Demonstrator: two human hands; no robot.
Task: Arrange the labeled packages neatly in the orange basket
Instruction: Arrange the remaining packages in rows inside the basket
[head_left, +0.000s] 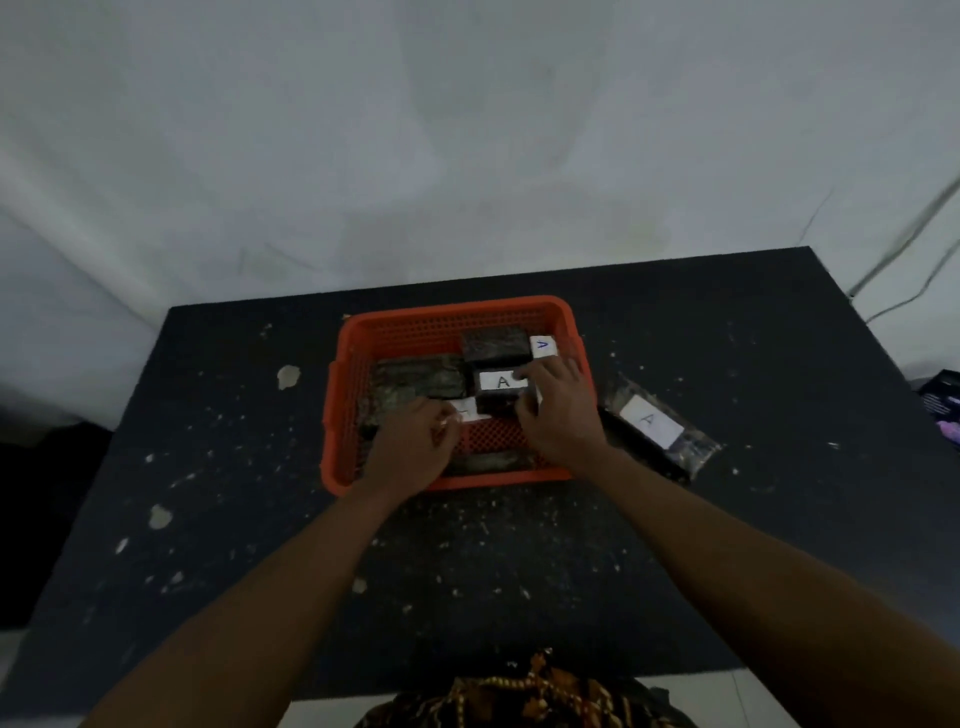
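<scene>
An orange basket sits on the dark table, holding several dark wrapped packages. One package with a white "A" label lies in the middle, and my right hand grips its right end. Behind it stands another dark package with an "A" label at its right end. My left hand is closed on a package with a white label at the basket's front left. A further dark package lies at the left. Outside the basket, to the right, lies a labeled package.
The dark table is speckled with pale flecks and chips. A white wall rises behind it. A dark box with purple items sits at the far right edge. A cable hangs at the upper right.
</scene>
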